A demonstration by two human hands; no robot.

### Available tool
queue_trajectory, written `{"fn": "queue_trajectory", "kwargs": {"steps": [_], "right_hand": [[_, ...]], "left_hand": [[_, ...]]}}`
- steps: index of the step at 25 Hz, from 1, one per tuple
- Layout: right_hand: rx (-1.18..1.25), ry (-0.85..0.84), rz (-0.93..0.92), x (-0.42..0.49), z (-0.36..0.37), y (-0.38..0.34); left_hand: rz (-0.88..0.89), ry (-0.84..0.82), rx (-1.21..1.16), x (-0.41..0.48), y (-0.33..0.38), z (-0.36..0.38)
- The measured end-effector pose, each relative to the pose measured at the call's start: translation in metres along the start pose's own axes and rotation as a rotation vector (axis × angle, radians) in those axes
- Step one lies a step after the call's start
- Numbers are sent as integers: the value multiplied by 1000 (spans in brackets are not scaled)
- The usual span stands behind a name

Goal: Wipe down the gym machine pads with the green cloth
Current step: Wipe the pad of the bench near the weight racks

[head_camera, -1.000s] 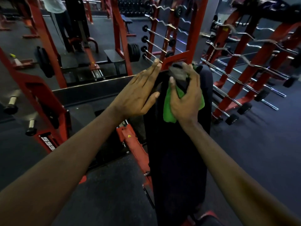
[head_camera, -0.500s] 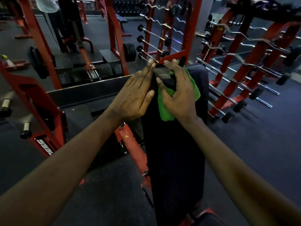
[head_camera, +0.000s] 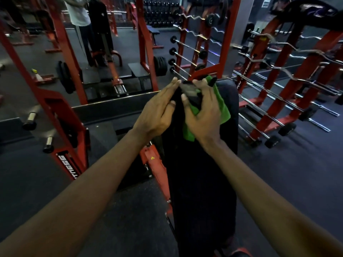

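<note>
– Both hands are up at the top edge of the black pad point(head_camera: 200, 182)! Left hand point(head_camera: 157, 112) lies against the pad's left edge, fingers straight and together, gripping nothing.

– And the right hand point(head_camera: 204, 115)?

– Right hand has the green cloth point(head_camera: 223, 108) bunched under the palm, fingers curled over it, pressing it onto the pad just below the top edge. Green spills out on the right side of the hand and again below the heel of the palm.

– What's that between the two sets of fingertips?

– A grey patch point(head_camera: 188, 89) right on the top edge, and it's blurred. I can't tell what it is.

– Paint the surroundings for us.

– Long, narrow pad running toward the camera, with a red frame point(head_camera: 154, 164) showing along its left edge and dark floor on both sides. Off the pad's right edge stands a red rack point(head_camera: 297, 84) loaded with chrome barbells. Beyond the top edge, more red uprights and a stack of black weight plates point(head_camera: 160, 65). Far left on the floor, a spray bottle point(head_camera: 37, 76) with a yellow top. At the back, a person point(head_camera: 79, 17) in a light shirt is standing among the machines.
</note>
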State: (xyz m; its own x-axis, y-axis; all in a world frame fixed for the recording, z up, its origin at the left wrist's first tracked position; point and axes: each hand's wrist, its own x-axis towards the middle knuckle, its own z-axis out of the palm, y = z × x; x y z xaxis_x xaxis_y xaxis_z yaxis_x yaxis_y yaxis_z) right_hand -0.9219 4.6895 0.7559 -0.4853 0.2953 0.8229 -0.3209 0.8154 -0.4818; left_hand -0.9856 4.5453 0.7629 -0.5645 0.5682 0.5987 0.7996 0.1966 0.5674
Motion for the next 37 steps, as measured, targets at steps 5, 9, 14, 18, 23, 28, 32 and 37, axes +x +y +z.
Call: {"fn": "queue_trajectory", "kwargs": {"steps": [5,9,14,18,23,28,32,37], "right_hand": [[-17,-194,-164,-28,2,-2],[-118,-437,-377,-100,-10,23],[-183,-503,-421,-131,-19,40],[-254,-532,-511,-130,-15,31],[-306,-678,-678,-135,-24,47],[-144,-456,-365,-105,-36,70],[40,-210,-158,-45,-32,62],[84,-115,-78,2,-34,68]], "left_hand": [[-215,62,-371,9,7,-4],[-145,-21,66,13,15,-1],[127,-123,773,13,15,18],[178,-121,755,14,8,15],[207,-70,756,14,6,17],[177,-57,785,13,8,20],[170,-48,775,14,7,21],[149,-40,794,14,8,23]]}}
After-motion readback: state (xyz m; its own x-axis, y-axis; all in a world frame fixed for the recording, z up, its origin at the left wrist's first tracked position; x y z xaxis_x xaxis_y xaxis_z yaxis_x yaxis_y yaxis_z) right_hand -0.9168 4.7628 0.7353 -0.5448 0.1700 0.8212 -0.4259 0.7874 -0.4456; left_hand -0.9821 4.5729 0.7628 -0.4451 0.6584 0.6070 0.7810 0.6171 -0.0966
